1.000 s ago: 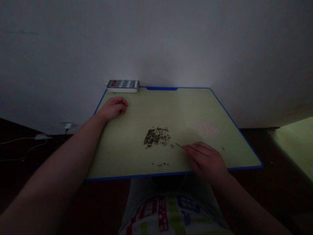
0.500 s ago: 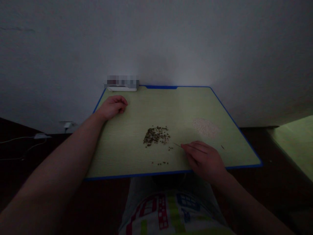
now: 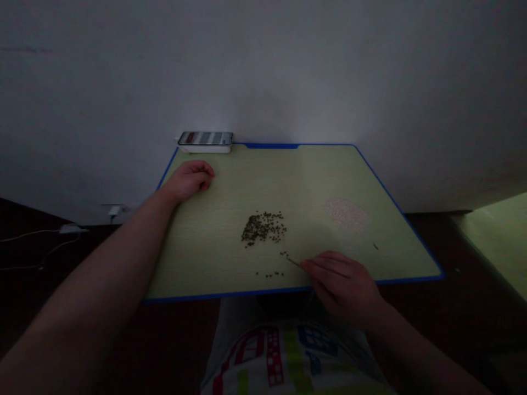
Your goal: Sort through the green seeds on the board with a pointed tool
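Where the blue-edged desktop (image 3: 197,258) meets the wall (image 3: 263,66), a phone (image 3: 205,138) sits.

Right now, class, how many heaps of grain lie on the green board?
2: a dark heap in the middle, and a pale heap to its right. None seems hidden.
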`<state>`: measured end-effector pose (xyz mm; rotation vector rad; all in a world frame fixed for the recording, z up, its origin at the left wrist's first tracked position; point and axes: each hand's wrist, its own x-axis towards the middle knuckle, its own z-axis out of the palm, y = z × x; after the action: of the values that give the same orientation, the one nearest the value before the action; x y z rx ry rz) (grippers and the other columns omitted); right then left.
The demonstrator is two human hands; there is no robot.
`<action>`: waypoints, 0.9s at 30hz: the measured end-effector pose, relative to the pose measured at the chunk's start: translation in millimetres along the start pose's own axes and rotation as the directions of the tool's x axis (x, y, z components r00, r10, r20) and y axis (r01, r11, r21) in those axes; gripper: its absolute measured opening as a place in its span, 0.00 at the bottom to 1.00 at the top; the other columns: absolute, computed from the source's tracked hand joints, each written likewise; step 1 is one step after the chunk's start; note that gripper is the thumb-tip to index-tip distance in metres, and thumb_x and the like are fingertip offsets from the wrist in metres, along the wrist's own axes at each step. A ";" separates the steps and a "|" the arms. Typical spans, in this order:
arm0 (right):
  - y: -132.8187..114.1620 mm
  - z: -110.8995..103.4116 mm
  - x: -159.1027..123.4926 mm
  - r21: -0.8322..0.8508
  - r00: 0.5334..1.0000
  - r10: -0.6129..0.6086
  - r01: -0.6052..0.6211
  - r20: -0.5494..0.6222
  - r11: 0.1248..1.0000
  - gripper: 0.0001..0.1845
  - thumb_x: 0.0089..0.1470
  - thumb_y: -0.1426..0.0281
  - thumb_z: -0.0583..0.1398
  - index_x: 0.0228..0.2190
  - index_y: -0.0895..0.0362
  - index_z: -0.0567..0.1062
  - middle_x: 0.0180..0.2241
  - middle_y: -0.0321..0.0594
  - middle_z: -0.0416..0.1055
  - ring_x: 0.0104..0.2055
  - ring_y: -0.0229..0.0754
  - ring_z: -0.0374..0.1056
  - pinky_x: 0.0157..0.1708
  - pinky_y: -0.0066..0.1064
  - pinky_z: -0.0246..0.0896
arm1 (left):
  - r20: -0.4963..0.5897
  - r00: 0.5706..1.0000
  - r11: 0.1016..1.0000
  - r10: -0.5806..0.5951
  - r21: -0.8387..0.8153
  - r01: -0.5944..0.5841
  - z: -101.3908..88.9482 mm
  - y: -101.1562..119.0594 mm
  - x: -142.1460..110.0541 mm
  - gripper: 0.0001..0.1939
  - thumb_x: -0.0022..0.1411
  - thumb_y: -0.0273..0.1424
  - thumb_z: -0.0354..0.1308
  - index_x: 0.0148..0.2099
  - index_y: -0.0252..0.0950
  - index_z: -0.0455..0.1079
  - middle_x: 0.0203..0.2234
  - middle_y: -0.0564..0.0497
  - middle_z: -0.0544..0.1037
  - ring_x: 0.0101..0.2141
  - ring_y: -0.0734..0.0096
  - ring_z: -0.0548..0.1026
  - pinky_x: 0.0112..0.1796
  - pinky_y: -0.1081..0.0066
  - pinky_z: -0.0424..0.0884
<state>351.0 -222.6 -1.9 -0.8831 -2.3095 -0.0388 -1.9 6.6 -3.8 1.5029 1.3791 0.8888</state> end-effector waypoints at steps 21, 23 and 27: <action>18.3 7.2 -0.3 -0.201 0.999 -0.041 0.047 0.033 0.978 0.16 0.64 0.78 0.54 0.44 0.61 0.82 0.36 0.44 0.84 0.35 0.43 0.78 0.41 0.37 0.79 | 0.013 1.000 1.000 0.000 0.007 0.000 -2.4 -8.8 5.1 0.07 0.43 0.24 0.55 0.28 0.38 0.68 0.13 0.57 0.67 0.16 0.77 0.62 0.21 0.73 0.54; 13.8 9.0 -0.1 -0.159 0.998 -0.043 0.049 0.038 0.986 0.16 0.63 0.79 0.54 0.44 0.63 0.81 0.36 0.45 0.84 0.35 0.44 0.78 0.40 0.37 0.79 | 0.008 1.000 1.000 -0.005 0.005 0.005 -1.7 -7.5 4.7 0.07 0.42 0.24 0.55 0.27 0.38 0.68 0.12 0.57 0.67 0.16 0.77 0.62 0.20 0.73 0.53; 8.9 8.9 -0.4 -0.086 0.999 -0.036 0.039 0.037 0.995 0.15 0.62 0.79 0.55 0.44 0.63 0.80 0.37 0.45 0.83 0.35 0.44 0.78 0.40 0.37 0.80 | 0.018 1.000 1.000 0.015 0.003 -0.015 -1.1 -6.1 4.5 0.07 0.42 0.23 0.55 0.27 0.38 0.68 0.13 0.57 0.67 0.16 0.77 0.62 0.20 0.74 0.55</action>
<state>351.5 -213.8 -10.9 -0.8899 -2.3727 -0.1422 -4.6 11.1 -9.3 1.5218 1.3582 0.8801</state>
